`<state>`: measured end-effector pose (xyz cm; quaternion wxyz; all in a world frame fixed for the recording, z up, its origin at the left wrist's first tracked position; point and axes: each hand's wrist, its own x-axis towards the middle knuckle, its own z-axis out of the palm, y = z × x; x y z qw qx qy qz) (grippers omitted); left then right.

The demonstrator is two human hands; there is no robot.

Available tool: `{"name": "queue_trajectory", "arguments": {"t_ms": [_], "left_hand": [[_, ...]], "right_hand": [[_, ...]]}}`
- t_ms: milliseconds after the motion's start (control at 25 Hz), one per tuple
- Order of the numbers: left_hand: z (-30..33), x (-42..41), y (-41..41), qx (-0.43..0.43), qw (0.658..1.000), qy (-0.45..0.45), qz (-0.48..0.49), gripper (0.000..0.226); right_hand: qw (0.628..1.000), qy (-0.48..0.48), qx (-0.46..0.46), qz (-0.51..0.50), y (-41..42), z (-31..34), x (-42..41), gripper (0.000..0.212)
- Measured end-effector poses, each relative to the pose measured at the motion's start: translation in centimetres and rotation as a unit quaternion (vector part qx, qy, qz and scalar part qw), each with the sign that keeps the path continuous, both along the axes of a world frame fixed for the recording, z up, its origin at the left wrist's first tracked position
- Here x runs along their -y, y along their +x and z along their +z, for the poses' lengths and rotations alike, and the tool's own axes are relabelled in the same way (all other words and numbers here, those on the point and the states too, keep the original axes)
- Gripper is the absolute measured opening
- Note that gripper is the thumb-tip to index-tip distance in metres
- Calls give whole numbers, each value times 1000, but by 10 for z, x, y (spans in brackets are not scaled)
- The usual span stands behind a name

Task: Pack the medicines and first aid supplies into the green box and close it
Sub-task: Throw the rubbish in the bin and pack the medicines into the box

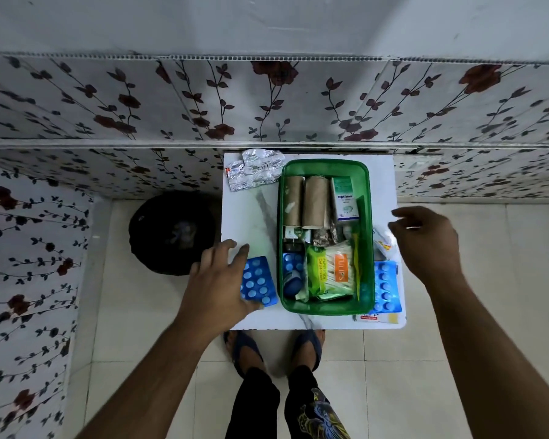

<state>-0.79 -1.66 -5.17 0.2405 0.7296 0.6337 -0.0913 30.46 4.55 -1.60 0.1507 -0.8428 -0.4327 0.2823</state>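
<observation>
Head view: you look down at a small white tabletop (254, 213).
Green box (370, 198): it sits open in the middle, already partly full.
Left hand (216, 280): your fingers are spread apart and rest on the blue pill strip (260, 285), just left of the box.
Strip direction: its long side runs toward and away from you, like the box.
Right hand (431, 245): open and empty, over the tabletop's right edge.
Still outside: another blue strip (387, 286) on the right and silver foil strips (254, 169) at the far left.
Room: tiled floor (140, 327), flowery wall (171, 99).
</observation>
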Motion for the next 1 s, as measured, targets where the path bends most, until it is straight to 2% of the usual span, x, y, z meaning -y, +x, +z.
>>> {"name": "queue_trajectory", "arguments": {"t_ms": [80, 160, 320, 480, 600, 680, 840, 920, 1000], "left_hand": [[-6, 1, 8, -45, 998, 4, -45, 113], [-9, 0, 10, -65, 995, 20, -67, 114], [-11, 3, 9, -45, 993, 62, -87, 93], [17, -7, 0, -37, 997, 62, -26, 95], [66, -21, 4, 41, 992, 103, 66, 97], [95, -27, 30, 83, 989, 123, 23, 93], [87, -30, 96, 38, 977, 130, -162, 90], [70, -34, 108, 29, 976, 91, -194, 89], [57, -32, 110, 50, 978, 56, -194, 78]], "right_hand": [[997, -57, 6, 43, 6, -20, 0, 33], [995, -68, 16, 73, 4, -31, -2, 37], [995, -57, 21, 76, -3, -40, -3, 28], [995, -51, 45, 74, -3, -40, -3, 24], [999, -3, 32, 5, 5, -22, 1, 25], [999, 26, 13, -36, 6, -7, 7, 24], [997, 49, -30, -53, 5, 16, 14, 22], [997, 56, -35, -50, 9, 20, 14, 20], [997, 53, -43, -40, 12, 22, 14, 19]]}}
